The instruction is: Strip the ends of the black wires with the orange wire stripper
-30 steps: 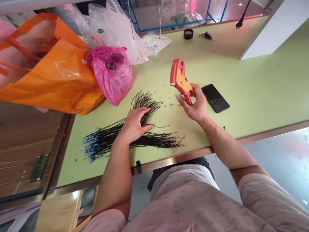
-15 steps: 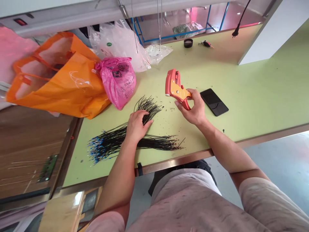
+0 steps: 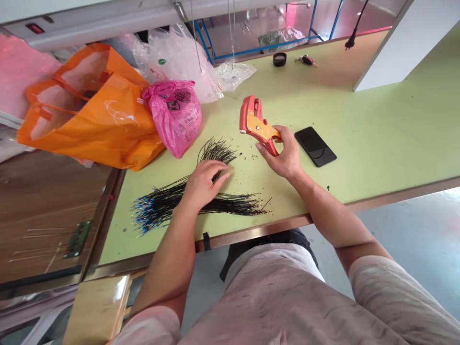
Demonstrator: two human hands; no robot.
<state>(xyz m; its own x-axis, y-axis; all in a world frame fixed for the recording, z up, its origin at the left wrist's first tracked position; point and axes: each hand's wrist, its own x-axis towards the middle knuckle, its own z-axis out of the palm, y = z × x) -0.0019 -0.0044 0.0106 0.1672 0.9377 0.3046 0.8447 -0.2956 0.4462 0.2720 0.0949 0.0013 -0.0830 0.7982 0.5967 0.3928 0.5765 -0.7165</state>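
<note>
My right hand [image 3: 287, 155] is wrapped round the handles of a red and orange wire stripper [image 3: 257, 125], raised over the bench with its jaw end towards the far left. My left hand [image 3: 201, 187] is over a bundle of black wires [image 3: 217, 152], thumb and fingers apart; whether the fingertips touch the wires is unclear. Nearer me, under the left wrist, lies a second bundle of black wires [image 3: 237, 204] with bare copper tips at its right end. Blue ends [image 3: 145, 211] of the wires gather at the left. Small scraps are scattered between the hands.
A black phone [image 3: 316, 146] lies right of the stripper. At the back left stand an orange bag [image 3: 108, 115] and a knotted pink plastic bag [image 3: 178, 117]. Behind are a black ring-shaped lid [image 3: 279, 59], keys [image 3: 306, 60] and a hanging plug [image 3: 351, 40].
My left hand has lifted slightly off the wires, its fingers straighter. The right hand still holds the wire stripper in nearly the same place. The whole view has shifted a little.
</note>
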